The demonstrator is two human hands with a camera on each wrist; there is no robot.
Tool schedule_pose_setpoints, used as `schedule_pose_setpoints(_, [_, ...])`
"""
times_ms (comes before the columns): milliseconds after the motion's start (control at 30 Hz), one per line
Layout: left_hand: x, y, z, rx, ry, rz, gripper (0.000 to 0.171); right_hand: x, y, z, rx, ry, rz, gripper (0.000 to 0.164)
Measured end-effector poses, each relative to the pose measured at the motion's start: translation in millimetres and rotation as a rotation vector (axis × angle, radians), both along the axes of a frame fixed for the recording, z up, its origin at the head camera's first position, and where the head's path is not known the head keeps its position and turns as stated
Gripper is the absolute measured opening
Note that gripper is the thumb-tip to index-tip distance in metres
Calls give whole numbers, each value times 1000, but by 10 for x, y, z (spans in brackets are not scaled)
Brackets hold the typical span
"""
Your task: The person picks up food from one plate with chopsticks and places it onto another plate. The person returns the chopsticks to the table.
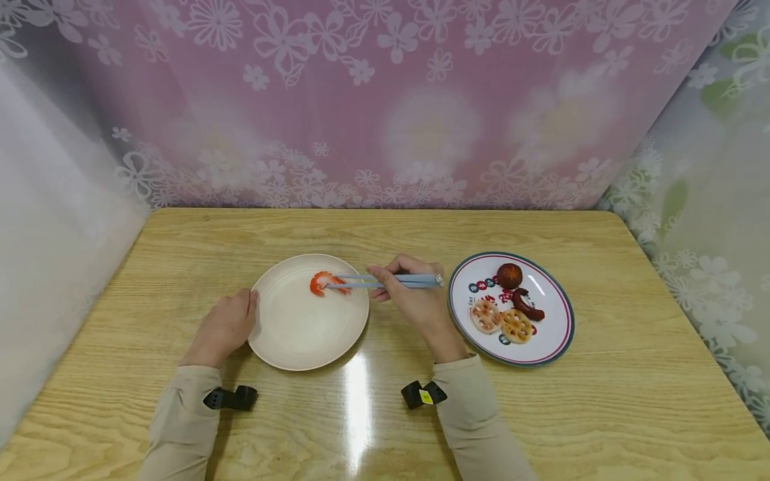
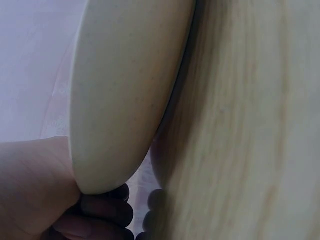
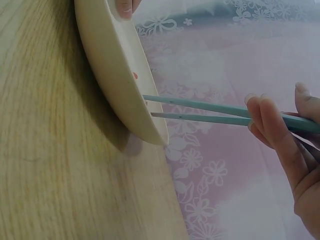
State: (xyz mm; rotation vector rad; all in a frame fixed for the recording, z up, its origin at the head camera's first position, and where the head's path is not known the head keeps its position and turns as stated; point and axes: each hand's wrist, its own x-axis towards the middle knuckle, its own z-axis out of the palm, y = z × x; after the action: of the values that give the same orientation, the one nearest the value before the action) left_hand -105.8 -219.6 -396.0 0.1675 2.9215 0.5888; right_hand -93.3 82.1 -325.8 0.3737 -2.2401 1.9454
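Note:
My left hand (image 1: 227,326) holds the left rim of a cream plate (image 1: 295,337). In the left wrist view the thumb side lies against the rim, and curled fingers (image 2: 102,210) show under the plate's edge. Light blue chopsticks (image 1: 415,279) are gripped in my right hand (image 1: 418,300), just right of the same plate. Their tips reach over the rim to an orange-red shrimp (image 1: 320,283) in the plate's upper right part. Whether the shrimp is lifted or lies on the plate I cannot tell; the right wrist view shows only a red bit (image 3: 135,76) of it past the rim.
On the right stands a white plate (image 1: 553,321) with a dark rim and printed writing. It bears a round brown mushroom cap (image 1: 509,275), a brown sausage piece (image 1: 529,307) and two lotus root slices (image 1: 516,326). A floral curtain (image 1: 385,107) hangs behind the wooden table (image 1: 625,374).

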Motion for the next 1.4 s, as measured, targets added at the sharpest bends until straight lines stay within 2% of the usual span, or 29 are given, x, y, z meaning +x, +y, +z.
schedule_pose_setpoints(133, [0,7,-5,1,-5,2,40,1,14,5,17,-6,-16,16])
schedule_pose_setpoints(267, [-3,8,-13,-3,-7,1,40,-40,58,-75,24,-11,-19,18])
schedule_pose_setpoints(400, [-1,2,-11,-6,-5,2,40,-75,124,-136,3,35,-17,19])
schedule_pose_setpoints(533, [5,-7,-9,-6,-6,1,40,-82,177,-131,-20,102,-31,20])
schedule_pose_setpoints(733, [14,-5,-14,-7,-16,7,40,-68,248,-97,-18,87,-41,22])
schedule_pose_setpoints(1000, [8,-1,-11,-6,-5,4,39,13,484,107,24,71,-153,21])
schedule_pose_setpoints(1200, [3,2,-6,-7,-5,3,41,2,681,102,53,62,-243,26])
schedule_pose_setpoints(1400, [0,10,-7,-10,-12,8,41,16,846,134,-4,41,-284,26])
